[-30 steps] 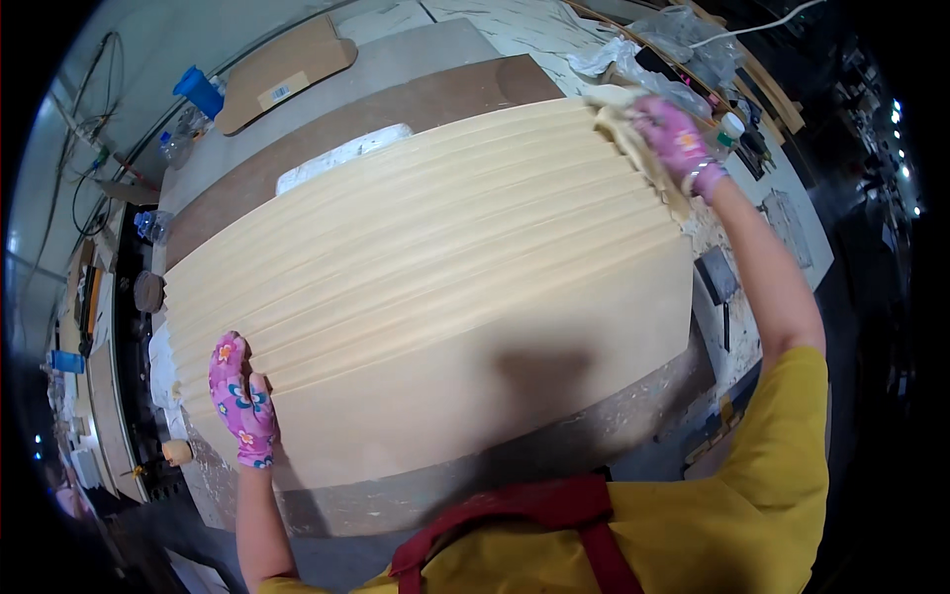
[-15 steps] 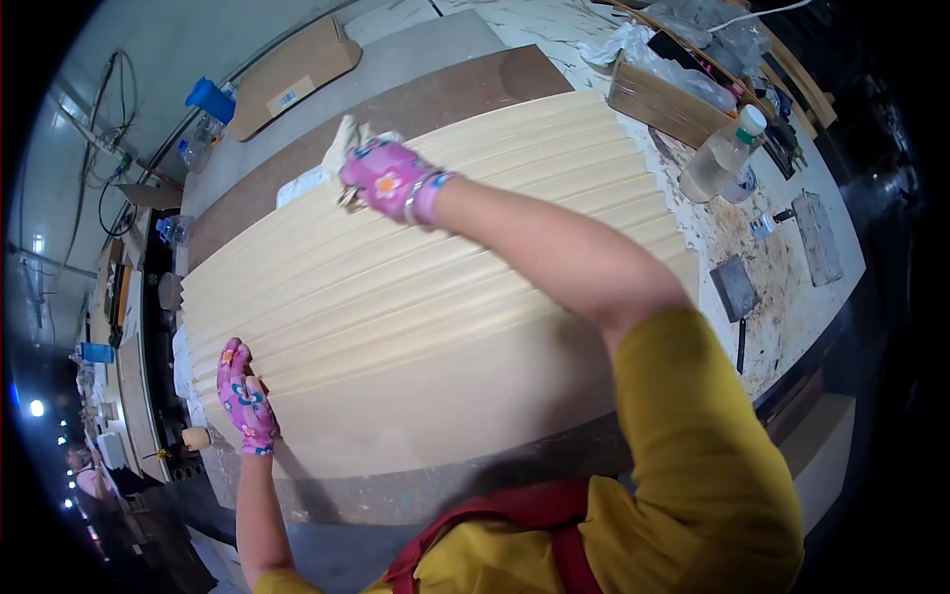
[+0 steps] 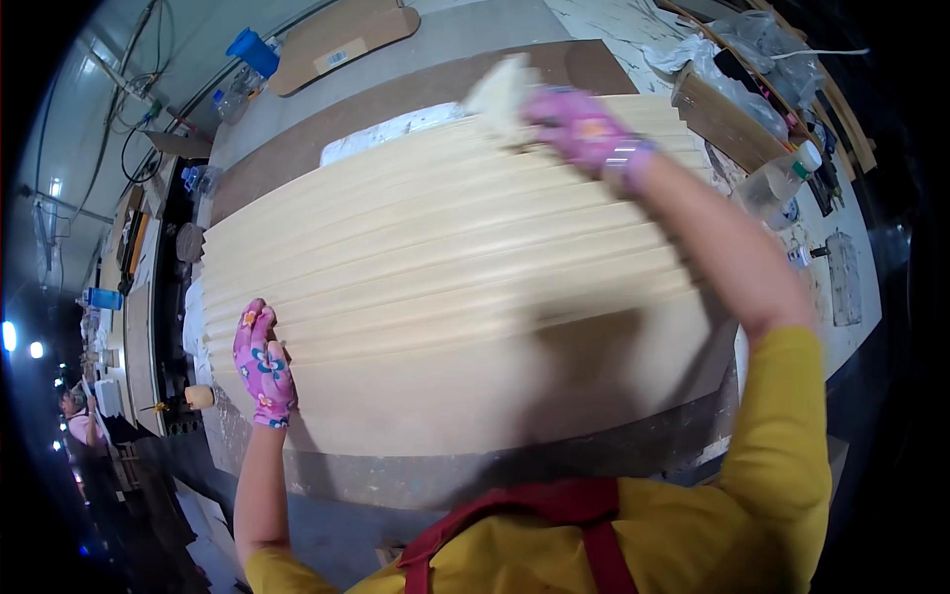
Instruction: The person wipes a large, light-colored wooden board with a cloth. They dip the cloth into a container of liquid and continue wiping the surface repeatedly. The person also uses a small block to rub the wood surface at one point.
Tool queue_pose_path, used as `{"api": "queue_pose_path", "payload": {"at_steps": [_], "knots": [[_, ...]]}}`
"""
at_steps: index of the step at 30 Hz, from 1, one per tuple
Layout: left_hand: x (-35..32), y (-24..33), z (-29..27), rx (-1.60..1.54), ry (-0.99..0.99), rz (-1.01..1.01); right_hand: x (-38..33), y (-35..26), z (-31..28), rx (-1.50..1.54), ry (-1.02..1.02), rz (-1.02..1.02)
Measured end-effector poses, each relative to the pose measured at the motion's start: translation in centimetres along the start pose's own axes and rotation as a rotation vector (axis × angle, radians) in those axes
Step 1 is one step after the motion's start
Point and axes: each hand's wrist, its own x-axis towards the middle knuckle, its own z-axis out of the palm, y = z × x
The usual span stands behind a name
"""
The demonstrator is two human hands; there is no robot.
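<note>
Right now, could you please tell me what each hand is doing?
Left hand: open, flat on the veneer sheet.
Right hand: closed on a pale cloth.

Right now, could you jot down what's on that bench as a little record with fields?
Work surface: long workbench
Main piece: pale wood veneer sheets laid side by side
Left hand: gloved, flat on the veneer's near left edge
Right hand: gloved, pressing a pale cloth pad at the far edge
Nearby: plastic bottle to the right; blue-capped bottle far left
</note>
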Motion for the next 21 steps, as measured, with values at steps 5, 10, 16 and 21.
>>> {"api": "queue_pose_path", "payload": {"at_steps": [5, 10, 16, 21], "knots": [[1.0, -0.7, -0.2, 0.059, 0.023, 0.084, 9.8, -9.0, 13.3, -0.094, -0.03, -0.073], [2.4, -1.1, -2.3, 0.115, -0.125, 0.199, 6.2, -5.0, 8.1, 0.193, -0.11, 0.052], [1.0, -2.7, -2.4, 0.148, -0.044, 0.157, 3.7, -3.3, 1.5, -0.083, -0.155, 0.074], [0.3, -3.5, -2.7, 0.11, 0.004, 0.163, 14.4, -12.0, 17.0, -0.203, -0.167, -0.209]]}}
